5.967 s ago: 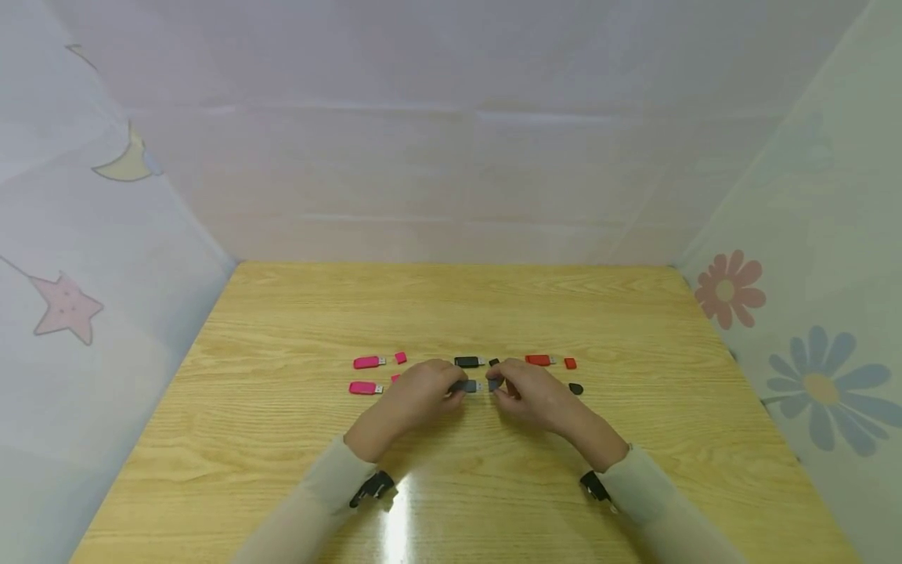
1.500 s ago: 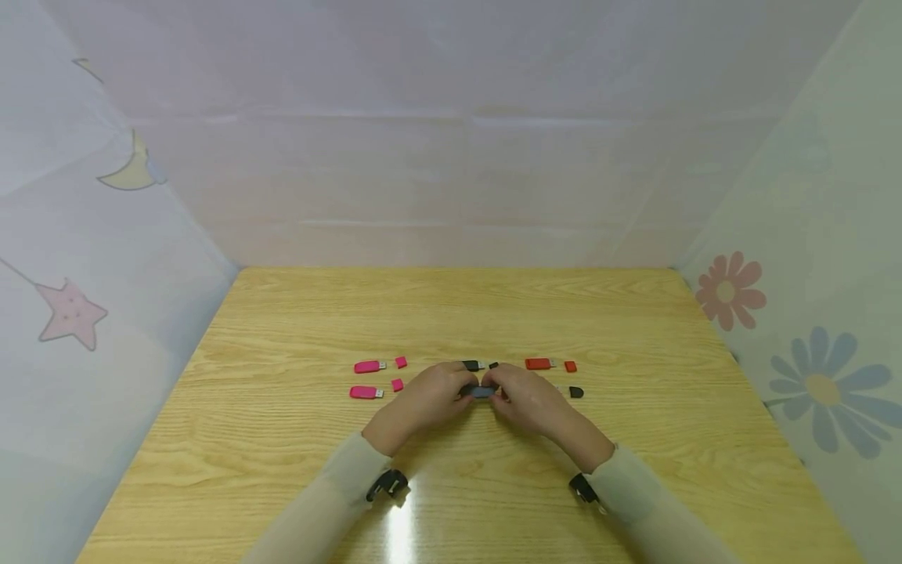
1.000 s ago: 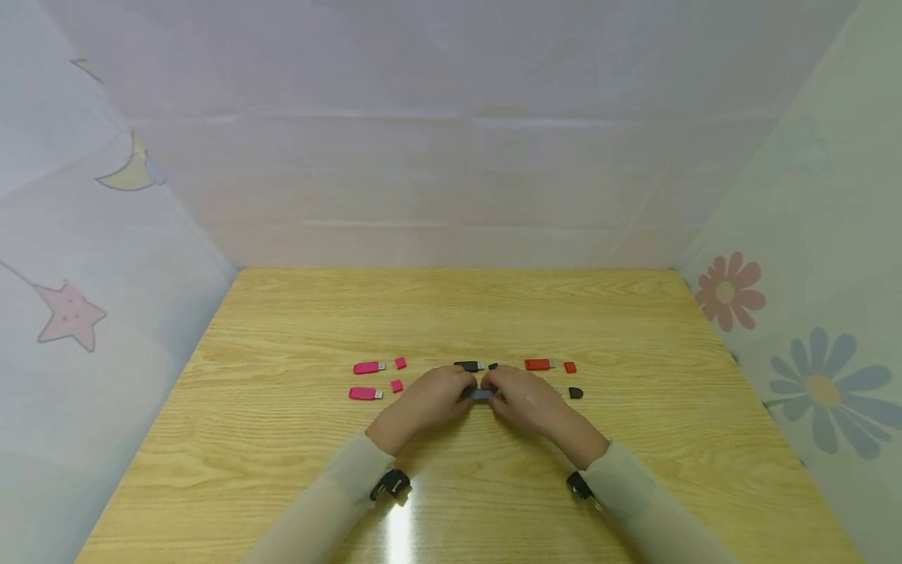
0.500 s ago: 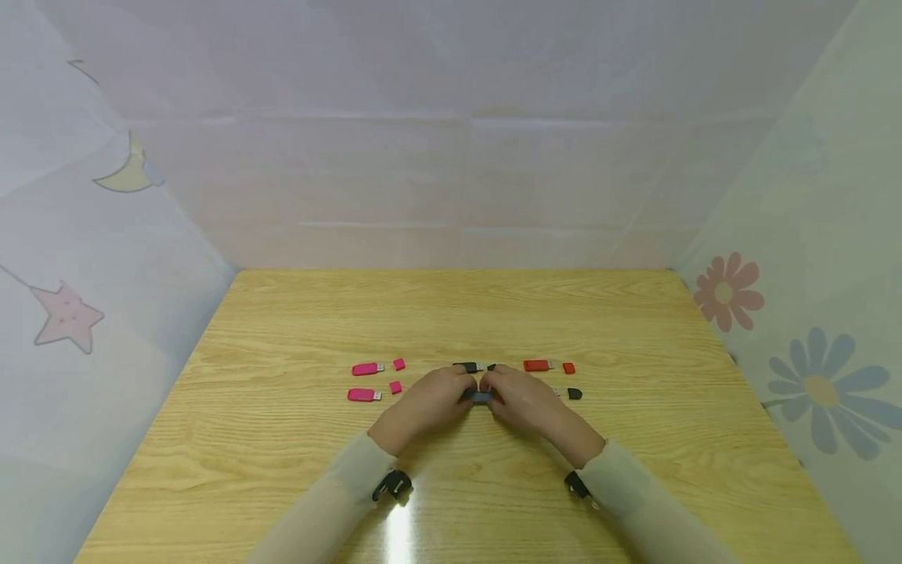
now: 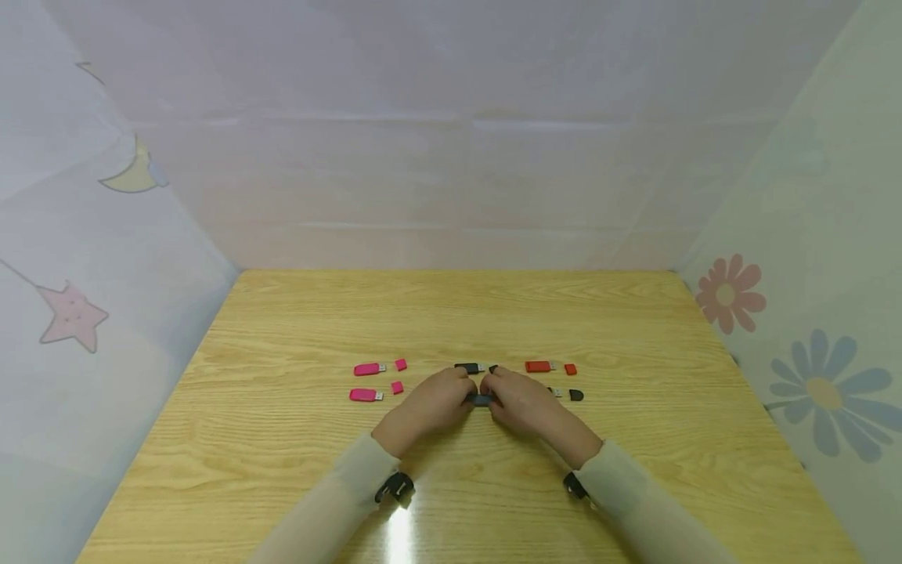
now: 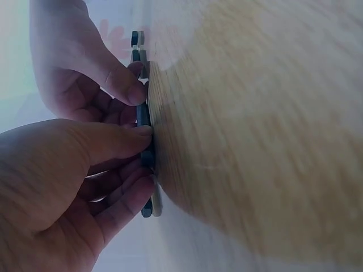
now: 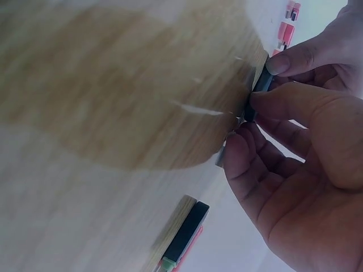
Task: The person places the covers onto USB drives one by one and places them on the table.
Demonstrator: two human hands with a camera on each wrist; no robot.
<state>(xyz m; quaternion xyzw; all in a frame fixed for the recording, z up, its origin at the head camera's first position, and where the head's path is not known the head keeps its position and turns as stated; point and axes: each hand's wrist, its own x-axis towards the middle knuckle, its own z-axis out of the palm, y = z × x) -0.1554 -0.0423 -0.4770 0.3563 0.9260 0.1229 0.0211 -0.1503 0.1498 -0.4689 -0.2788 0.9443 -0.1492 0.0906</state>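
Note:
A dark grey USB flash drive [image 5: 481, 400] lies crosswise between both hands at the middle of the table, its body and cap joined in one line. My left hand [image 5: 433, 401] pinches its left end between thumb and fingers. The right hand [image 5: 524, 403] pinches the other end. In the left wrist view the flash drive [image 6: 144, 116] is close over the wood, thumbs along its near side. The right wrist view shows the same drive [image 7: 262, 79] with both thumbs on it. Just behind the hands are a black flash drive [image 5: 468, 367] and its small cap [image 5: 493, 368], partly covered.
Two pink flash drives [image 5: 367, 369] with separate pink caps [image 5: 401, 365] lie on the left. To the right are a red drive [image 5: 539, 366], its red cap [image 5: 571, 369] and a black cap [image 5: 576, 395]; the right hand mostly hides another black drive [image 7: 186, 229]. The wooden table [image 5: 282, 313] meets fabric walls.
Six seconds ago the grey drive and its cap were apart, one in each hand; now they are together and the hands are closer. Over the last second the hands have barely moved.

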